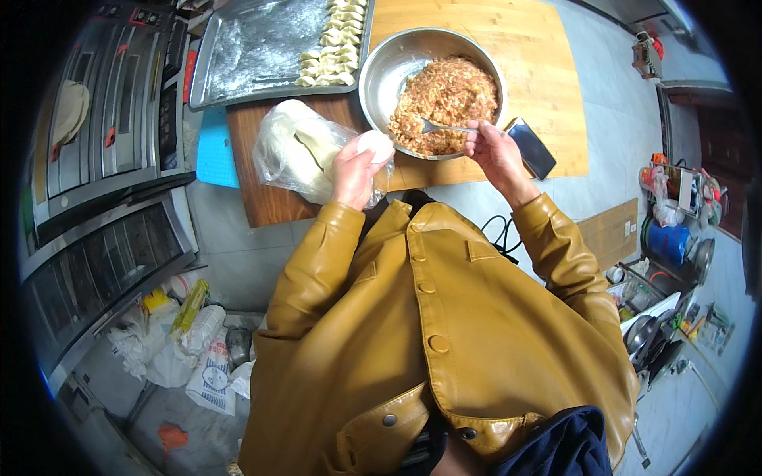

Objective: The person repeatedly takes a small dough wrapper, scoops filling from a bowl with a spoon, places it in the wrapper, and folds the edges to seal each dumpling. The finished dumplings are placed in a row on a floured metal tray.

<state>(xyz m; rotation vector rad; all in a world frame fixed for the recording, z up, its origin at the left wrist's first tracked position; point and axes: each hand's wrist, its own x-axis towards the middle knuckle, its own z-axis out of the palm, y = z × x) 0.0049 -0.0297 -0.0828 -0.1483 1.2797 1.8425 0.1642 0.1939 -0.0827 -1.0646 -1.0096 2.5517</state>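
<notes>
My left hand (352,172) holds a round white dumpling wrapper (375,147) beside the near left rim of a stainless steel bowl (381,71). Minced filling (446,89) fills much of the bowl. My right hand (497,152) grips the handle of a metal fork (447,128), its head in the filling at the bowl's near side. Under and left of my left hand lies a clear plastic bag (292,149) with pale dough pieces, partly hidden by the hand. Folded dumplings (342,35) stand in rows at the right side of a floured metal tray (238,98).
A black smartphone (531,147) lies right of the bowl on the light wooden board (547,77). A dark wooden board (262,205) and a blue plastic item (215,154) are at the left. Metal oven-like cabinets (107,119) stand further left, with plastic bags (161,351) below them.
</notes>
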